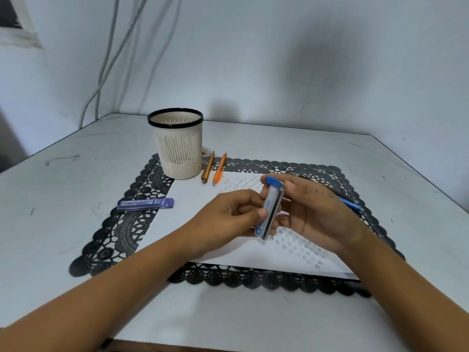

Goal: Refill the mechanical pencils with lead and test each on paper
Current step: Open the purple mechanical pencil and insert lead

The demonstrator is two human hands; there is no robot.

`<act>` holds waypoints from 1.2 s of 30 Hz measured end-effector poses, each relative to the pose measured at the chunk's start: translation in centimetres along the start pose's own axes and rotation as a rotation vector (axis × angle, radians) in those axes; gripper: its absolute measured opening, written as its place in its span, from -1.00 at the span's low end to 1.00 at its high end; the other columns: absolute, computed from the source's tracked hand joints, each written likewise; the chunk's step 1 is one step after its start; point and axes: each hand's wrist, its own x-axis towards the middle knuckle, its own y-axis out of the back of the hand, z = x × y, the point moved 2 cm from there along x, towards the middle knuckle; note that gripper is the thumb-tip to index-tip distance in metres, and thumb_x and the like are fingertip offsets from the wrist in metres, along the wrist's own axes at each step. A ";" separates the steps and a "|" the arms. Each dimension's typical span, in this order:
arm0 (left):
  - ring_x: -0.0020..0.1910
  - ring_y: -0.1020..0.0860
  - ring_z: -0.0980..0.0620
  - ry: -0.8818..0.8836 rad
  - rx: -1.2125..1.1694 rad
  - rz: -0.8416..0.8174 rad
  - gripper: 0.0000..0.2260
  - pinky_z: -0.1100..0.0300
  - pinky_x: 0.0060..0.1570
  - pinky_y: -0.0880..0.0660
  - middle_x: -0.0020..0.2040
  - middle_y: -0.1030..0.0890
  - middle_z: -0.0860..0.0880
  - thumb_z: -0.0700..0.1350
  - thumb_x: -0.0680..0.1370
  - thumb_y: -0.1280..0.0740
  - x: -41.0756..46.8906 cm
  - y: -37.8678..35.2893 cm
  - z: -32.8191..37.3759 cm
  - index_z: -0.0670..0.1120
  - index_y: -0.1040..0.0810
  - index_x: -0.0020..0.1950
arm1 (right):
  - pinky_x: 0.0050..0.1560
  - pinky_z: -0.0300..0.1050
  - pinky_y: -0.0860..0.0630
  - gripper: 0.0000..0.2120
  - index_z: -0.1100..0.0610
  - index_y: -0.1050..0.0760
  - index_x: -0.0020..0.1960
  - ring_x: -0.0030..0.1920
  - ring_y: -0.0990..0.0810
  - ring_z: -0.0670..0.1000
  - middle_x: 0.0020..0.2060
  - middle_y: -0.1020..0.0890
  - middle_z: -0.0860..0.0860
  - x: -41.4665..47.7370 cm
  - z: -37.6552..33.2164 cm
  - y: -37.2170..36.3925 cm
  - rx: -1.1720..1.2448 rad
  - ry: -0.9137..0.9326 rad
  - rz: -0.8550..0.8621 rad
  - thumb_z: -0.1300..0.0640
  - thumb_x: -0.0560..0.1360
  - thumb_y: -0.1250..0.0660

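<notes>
Both forearms enter from the near edge of the tabletop (pixel 63 194) and meet over the sheet of paper (pixel 193 199). The left hand (pixel 228 214) pinches the lower half of a clear lead case (pixel 271 207) between thumb and curled fingers. The right hand (pixel 317 207) holds the same case at its blue-capped upper end, fingers curled around it. The case is tilted, held above the paper and not touching it.

The paper lies on a black lace mat (pixel 121 232); small pencil marks run along its right side. A purple lead case (pixel 146 204) lies on the mat just left of the paper. A cream pencil cup (pixel 179 146) stands upright at the mat's far left corner. A brown pencil (pixel 208 167) and an orange pencil (pixel 219 169) lie side by side just right of the cup. A blue pencil (pixel 352 205) and a dark pencil (pixel 341 194) lie behind the right hand, partly hidden.
</notes>
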 end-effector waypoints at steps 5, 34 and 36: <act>-0.08 -0.65 -0.07 -0.038 0.049 0.039 -0.80 0.06 0.03 -0.57 -0.17 -0.68 -0.10 -0.12 0.44 -0.41 0.1 0.0 0.1 -0.08 -0.51 0.03 | -0.26 -0.15 -0.53 -0.55 0.03 -0.65 -0.03 -0.19 -0.58 -0.04 -0.16 -0.67 0.01 0.0 -0.1 0.1 0.021 0.028 0.064 -0.12 0.14 -0.58; -0.05 -0.49 0.08 -0.060 1.084 0.441 -0.71 0.30 -0.12 -0.37 0.00 -0.54 0.01 -0.13 0.49 -0.34 -1.6 10.2 2.5 -0.08 -0.52 0.20 | -0.07 -0.17 -0.38 -0.77 0.15 -0.53 0.15 -0.04 -0.52 0.00 0.03 -0.60 0.09 -0.2 0.5 4.6 -0.992 -0.050 0.762 0.14 0.56 -0.21; -0.06 -0.51 0.08 0.008 1.095 0.452 -0.71 0.29 -0.09 -0.38 -0.04 -0.53 0.03 -0.13 0.47 -0.36 -2.2 11.9 2.0 -0.07 -0.51 0.19 | -0.17 -0.22 -0.37 -0.78 0.14 -0.54 0.14 -0.08 -0.52 -0.03 0.03 -0.60 0.09 -0.2 0.6 4.6 -0.994 -0.066 0.761 0.14 0.56 -0.21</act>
